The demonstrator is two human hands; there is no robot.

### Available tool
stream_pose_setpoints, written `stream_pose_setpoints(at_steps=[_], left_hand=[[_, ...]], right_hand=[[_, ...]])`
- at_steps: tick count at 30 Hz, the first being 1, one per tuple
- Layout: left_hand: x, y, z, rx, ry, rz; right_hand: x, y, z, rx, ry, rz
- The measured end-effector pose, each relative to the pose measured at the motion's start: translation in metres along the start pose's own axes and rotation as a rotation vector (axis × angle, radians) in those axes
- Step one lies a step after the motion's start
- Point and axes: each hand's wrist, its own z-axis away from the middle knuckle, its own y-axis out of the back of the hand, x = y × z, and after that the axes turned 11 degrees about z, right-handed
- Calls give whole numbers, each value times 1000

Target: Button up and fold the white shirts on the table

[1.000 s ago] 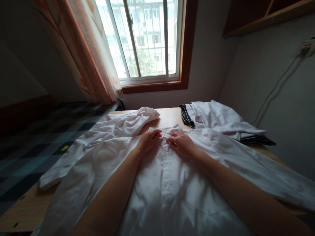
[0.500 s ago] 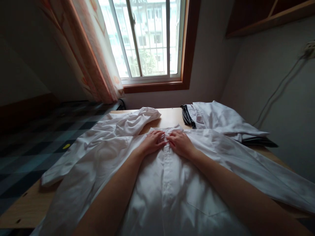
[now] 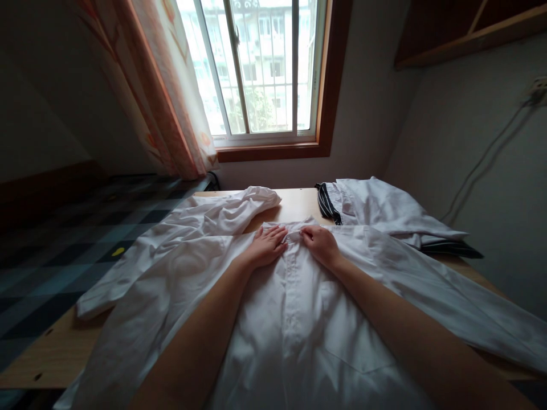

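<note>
A white button-up shirt (image 3: 294, 319) lies front side up in front of me, its sleeves spread to both sides and a chest pocket on the right. Flat on the cloth left of the collar rests my left hand (image 3: 267, 245), fingers stretched out together and pressing down. My right hand (image 3: 319, 244) is closed, with its thumb and fingers pinching the shirt at the right side of the collar (image 3: 294, 226). The buttoned placket runs down between both forearms.
Another white garment (image 3: 213, 213) lies crumpled at the back left. Folded white and black striped clothes (image 3: 376, 202) are stacked at the back right. All lie on a wooden table (image 3: 299, 199). A checked bed cover (image 3: 47, 273) is at the left, a window (image 3: 260, 74) ahead.
My right hand has moved slightly right, away from the left hand, and now pinches the collar edge. My left hand has flattened onto the shirt.
</note>
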Motion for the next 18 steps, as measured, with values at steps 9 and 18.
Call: stream_pose_setpoints(at_steps=[9,18], left_hand=[[0,4,2,77,8,1],[17,-13,-1,4,-35,-42]], right_hand=[[5,5,8,-8,316,38],[19,7,3,123,134,1]])
